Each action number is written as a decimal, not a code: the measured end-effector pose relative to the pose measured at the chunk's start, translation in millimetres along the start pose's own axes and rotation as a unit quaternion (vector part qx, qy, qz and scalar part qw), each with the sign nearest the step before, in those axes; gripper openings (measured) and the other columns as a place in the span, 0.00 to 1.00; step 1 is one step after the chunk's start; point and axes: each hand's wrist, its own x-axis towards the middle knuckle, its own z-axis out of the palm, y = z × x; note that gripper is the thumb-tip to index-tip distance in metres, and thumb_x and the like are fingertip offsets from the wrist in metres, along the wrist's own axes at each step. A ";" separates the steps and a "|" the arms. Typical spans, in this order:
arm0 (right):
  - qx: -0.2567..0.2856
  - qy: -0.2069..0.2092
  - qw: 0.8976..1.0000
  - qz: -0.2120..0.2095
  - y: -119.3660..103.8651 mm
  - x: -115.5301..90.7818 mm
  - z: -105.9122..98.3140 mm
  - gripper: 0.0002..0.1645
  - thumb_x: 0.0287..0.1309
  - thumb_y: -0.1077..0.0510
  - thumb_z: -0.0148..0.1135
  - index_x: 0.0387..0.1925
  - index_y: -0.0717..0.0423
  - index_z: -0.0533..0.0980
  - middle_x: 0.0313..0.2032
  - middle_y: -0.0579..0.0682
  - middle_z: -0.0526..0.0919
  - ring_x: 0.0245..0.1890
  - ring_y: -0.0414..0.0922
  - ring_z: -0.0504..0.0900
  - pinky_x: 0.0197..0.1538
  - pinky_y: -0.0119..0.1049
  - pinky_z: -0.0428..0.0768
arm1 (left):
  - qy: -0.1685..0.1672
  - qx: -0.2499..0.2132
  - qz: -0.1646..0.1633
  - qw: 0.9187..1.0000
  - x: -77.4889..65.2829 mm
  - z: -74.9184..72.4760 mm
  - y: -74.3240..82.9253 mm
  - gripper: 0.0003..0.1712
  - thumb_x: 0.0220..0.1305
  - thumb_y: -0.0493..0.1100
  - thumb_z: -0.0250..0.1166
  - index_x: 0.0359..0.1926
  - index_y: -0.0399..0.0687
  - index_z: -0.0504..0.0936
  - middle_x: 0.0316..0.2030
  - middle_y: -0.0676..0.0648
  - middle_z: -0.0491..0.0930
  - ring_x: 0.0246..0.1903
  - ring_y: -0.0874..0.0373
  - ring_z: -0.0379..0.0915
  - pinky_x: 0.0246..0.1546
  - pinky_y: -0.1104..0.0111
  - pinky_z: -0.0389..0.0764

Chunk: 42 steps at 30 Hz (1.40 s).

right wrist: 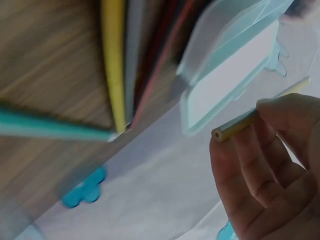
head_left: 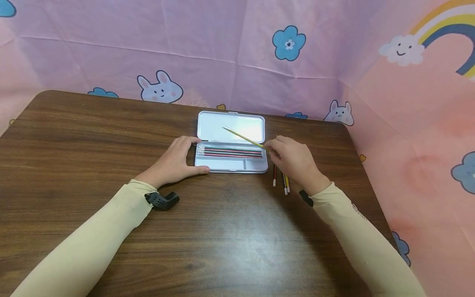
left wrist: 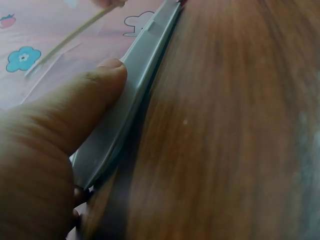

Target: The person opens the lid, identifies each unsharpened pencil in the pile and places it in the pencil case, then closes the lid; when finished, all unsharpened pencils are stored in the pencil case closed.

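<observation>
An opened white pencil case [head_left: 220,165] lies on the table, its lid [head_left: 211,126] tipped back. My left hand [head_left: 172,163] holds its left end, thumb on the front corner and fingers at the back corner; in the left wrist view the thumb [left wrist: 102,82] presses on the case's edge. Several striped pencils [head_left: 233,152] lie side by side in the rear compartment. Between thumb and fingers my right hand [head_left: 295,159] pinches a yellow pencil [head_left: 243,136], which slants over the case with its eraser end toward the lid. The right wrist view shows its flat unsharpened end.
Several loose pencils lie right of the case under my right hand, among them a red one [head_left: 274,175], a yellow one [right wrist: 114,65] and a green one [right wrist: 55,124]. A patterned cloth [head_left: 222,49] hangs behind the brown table [head_left: 204,231] and along its right side.
</observation>
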 end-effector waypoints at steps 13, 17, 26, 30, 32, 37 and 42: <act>-0.047 -0.068 0.994 -0.064 -31.8 37.6 26.5 0.11 0.71 0.63 0.61 0.48 0.51 0.86 0.41 0.49 0.87 0.43 0.46 0.86 0.38 0.40 0.85 | 0.000 0.003 -0.001 1.000 -0.3 -0.2 0.0 0.59 0.56 0.72 0.72 0.76 0.44 0.61 0.70 0.40 0.64 0.71 0.44 0.57 0.71 0.44 0.63; -0.056 -0.090 0.992 -0.068 -31.0 42.8 30.3 0.12 0.71 0.65 0.59 0.46 0.51 0.86 0.38 0.48 0.86 0.39 0.46 0.84 0.36 0.41 0.84 | 0.001 0.000 -0.001 1.000 -0.7 -0.5 1.7 0.58 0.56 0.72 0.73 0.76 0.44 0.61 0.70 0.41 0.64 0.71 0.44 0.57 0.71 0.44 0.62; -0.027 -0.132 0.989 -0.051 -29.7 48.4 32.3 0.13 0.74 0.61 0.58 0.49 0.50 0.87 0.41 0.48 0.87 0.39 0.43 0.84 0.40 0.43 0.84 | 0.002 0.000 0.001 1.000 0.1 0.3 -1.3 0.60 0.55 0.73 0.72 0.76 0.45 0.61 0.70 0.41 0.64 0.71 0.44 0.57 0.71 0.45 0.63; -0.010 -0.144 0.989 -0.043 -29.2 49.1 32.2 0.14 0.74 0.62 0.58 0.50 0.50 0.87 0.43 0.48 0.87 0.39 0.42 0.83 0.42 0.42 0.85 | 0.001 -0.001 0.001 1.000 0.2 0.0 -2.4 0.60 0.55 0.74 0.72 0.76 0.45 0.61 0.71 0.41 0.64 0.71 0.44 0.57 0.71 0.44 0.63; -0.005 -0.149 0.988 -0.040 -29.0 49.0 31.9 0.14 0.74 0.62 0.57 0.51 0.50 0.87 0.44 0.48 0.87 0.39 0.42 0.83 0.43 0.42 0.84 | 0.001 -0.001 0.000 1.000 0.2 -0.3 -2.0 0.60 0.55 0.74 0.72 0.76 0.44 0.61 0.71 0.41 0.64 0.71 0.44 0.57 0.70 0.44 0.63; -0.007 -0.158 0.987 -0.038 -28.0 48.3 27.8 0.14 0.75 0.61 0.57 0.53 0.50 0.85 0.46 0.48 0.87 0.41 0.42 0.84 0.46 0.41 0.85 | 0.001 -0.002 -0.003 1.000 -0.1 -1.0 -0.6 0.59 0.55 0.73 0.73 0.76 0.44 0.61 0.70 0.41 0.64 0.71 0.44 0.57 0.71 0.44 0.63; -0.006 -0.141 0.989 -0.040 -17.8 40.4 14.0 0.14 0.73 0.61 0.60 0.55 0.50 0.84 0.48 0.48 0.86 0.39 0.42 0.84 0.39 0.42 0.84 | -0.001 0.000 -0.004 1.000 0.0 -0.9 -0.4 0.59 0.55 0.73 0.72 0.76 0.45 0.61 0.71 0.41 0.63 0.71 0.44 0.56 0.70 0.44 0.63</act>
